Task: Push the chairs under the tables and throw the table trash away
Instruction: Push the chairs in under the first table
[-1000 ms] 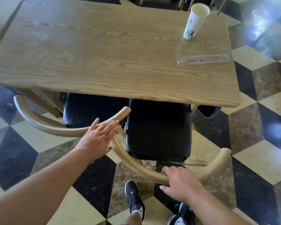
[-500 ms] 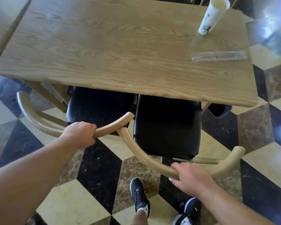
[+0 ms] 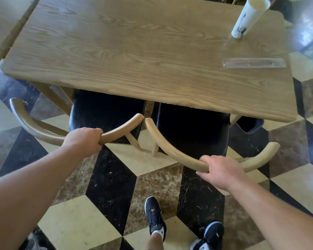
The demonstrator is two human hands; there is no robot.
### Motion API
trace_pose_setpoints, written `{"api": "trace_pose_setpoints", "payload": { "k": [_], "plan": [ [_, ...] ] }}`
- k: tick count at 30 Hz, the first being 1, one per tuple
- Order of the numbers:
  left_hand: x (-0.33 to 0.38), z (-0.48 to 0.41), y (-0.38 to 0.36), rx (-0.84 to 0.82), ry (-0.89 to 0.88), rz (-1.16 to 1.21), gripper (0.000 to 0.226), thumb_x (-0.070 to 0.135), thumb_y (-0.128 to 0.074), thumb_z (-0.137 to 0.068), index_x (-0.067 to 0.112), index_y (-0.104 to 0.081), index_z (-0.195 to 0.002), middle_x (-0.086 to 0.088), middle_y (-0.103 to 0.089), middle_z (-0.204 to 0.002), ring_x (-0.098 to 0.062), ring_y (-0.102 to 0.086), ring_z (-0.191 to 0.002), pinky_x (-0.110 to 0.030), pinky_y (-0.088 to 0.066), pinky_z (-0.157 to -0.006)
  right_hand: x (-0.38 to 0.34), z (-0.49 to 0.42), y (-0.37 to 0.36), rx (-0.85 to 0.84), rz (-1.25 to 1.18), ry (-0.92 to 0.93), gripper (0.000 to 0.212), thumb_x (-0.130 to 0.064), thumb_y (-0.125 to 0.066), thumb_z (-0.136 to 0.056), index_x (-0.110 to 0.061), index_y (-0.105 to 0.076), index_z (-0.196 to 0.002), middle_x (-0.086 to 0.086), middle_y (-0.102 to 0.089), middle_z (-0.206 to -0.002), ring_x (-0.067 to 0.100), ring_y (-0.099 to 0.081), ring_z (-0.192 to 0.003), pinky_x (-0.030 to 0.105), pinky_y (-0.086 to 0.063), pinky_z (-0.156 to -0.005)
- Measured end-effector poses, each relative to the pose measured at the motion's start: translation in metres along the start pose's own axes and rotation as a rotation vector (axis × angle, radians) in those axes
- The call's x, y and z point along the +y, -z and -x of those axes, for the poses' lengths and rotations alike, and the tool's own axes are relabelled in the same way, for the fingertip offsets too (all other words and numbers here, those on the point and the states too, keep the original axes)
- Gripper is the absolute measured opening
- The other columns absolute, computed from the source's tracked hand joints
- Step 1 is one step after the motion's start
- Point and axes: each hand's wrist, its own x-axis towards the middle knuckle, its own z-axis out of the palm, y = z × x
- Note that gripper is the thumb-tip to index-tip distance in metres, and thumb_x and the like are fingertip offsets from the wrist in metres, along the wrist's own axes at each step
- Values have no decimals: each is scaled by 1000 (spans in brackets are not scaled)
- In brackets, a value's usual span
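Note:
Two wooden chairs with black seats stand side by side at the near edge of a wooden table (image 3: 134,56). My left hand (image 3: 83,139) grips the curved back rail of the left chair (image 3: 34,130). My right hand (image 3: 222,168) grips the curved back rail of the right chair (image 3: 170,150). Both black seats sit partly under the tabletop. The inner ends of the two rails nearly touch. On the table's far right stand a white paper cup (image 3: 246,17) and, nearer, a clear plastic wrapper (image 3: 254,62).
The floor is a checkered pattern of black, cream and brown tiles. My feet in dark sneakers (image 3: 154,217) stand just behind the chairs. Another table edge (image 3: 0,29) shows at the far left. A dark chair seat (image 3: 249,124) peeks out at the table's right end.
My left hand went from resting open on the left chair's rail to gripping it. Both chairs have slid further under the table and their rail ends have come level.

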Motion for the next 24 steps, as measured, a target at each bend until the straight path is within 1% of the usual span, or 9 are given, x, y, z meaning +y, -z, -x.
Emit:
{"api": "trace_pose_setpoints", "payload": {
  "k": [3, 7, 10, 13, 16, 18, 19, 21, 24],
  "plan": [
    [6, -9, 9, 10, -12, -9, 17, 33, -76, -90, 32, -61, -97, 11, -63, -76, -9, -60, -66, -27, -43, -50, 4, -11, 9, 26, -18, -28, 34, -65, -61, -96, -43, -57, -121, -17, -60, -91, 5, -59, -79, 24, -40, -55],
    [14, -17, 20, -16, -25, -28, 18, 34, -75, -89, 33, -59, -98, 9, -64, -79, -10, -61, -68, -26, -42, -51, 7, -17, 17, 34, -35, -67, 31, -63, -64, -96, -42, -56, -116, -16, -61, -90, 5, -58, -77, 24, -36, -53],
    [15, -15, 21, -12, -6, -14, 20, 33, -77, -89, 32, -60, -100, 9, -63, -79, -9, -60, -67, -25, -38, -50, 4, -17, 22, 14, -30, -94, 30, -62, -66, -95, -39, -56, -110, -15, -61, -88, 6, -60, -77, 26, -42, -55],
    [18, -9, 21, -16, 38, 64, 32, 38, -81, -88, 28, -62, -112, 8, -62, -84, -9, -60, -70, -25, -41, -52, -1, -16, 31, -55, -8, -118, 36, -63, -68, -93, -33, -58, -111, -14, -63, -94, 10, -63, -85, 33, -56, -71],
    [34, 0, 40, -61, 19, 200, 69, 61, -81, -82, 33, -52, -138, 7, -61, -110, -15, -62, -93, -35, -56, -72, -1, -11, 56, -78, -54, -105, 62, -70, -67, -90, -34, -54, -138, -7, -63, -126, 19, -62, -113, 40, -55, -90],
    [55, 9, 67, -45, -41, 261, 88, 69, -78, -81, 36, -41, -153, 4, -57, -138, -22, -58, -120, -45, -57, -91, 4, 1, 84, 31, -133, -90, 72, -74, -62, -91, -33, -48, -149, -5, -56, -144, 22, -54, -131, 42, -51, -97],
    [68, 14, 85, -18, -76, 272, 91, 72, -75, -82, 36, -38, -157, 4, -53, -149, -24, -52, -132, -47, -54, -98, 10, 9, 101, 97, -167, -82, 73, -74, -60, -92, -31, -47, -150, -4, -55, -148, 22, -51, -135, 43, -50, -100],
    [98, 24, 125, 37, -154, 282, 90, 74, -71, -84, 37, -36, -158, 5, -48, -158, -23, -44, -143, -47, -51, -103, 26, 32, 135, 203, -193, -88, 71, -71, -58, -94, -28, -49, -150, -4, -55, -150, 21, -49, -137, 43, -48, -103],
    [150, 41, 190, 88, -271, 258, 87, 77, -68, -84, 39, -38, -156, 6, -49, -157, -22, -47, -140, -43, -52, -100, 64, 79, 181, 287, -192, -151, 69, -70, -57, -94, -26, -50, -147, -5, -57, -146, 19, -53, -133, 40, -47, -100]
  ]
}}
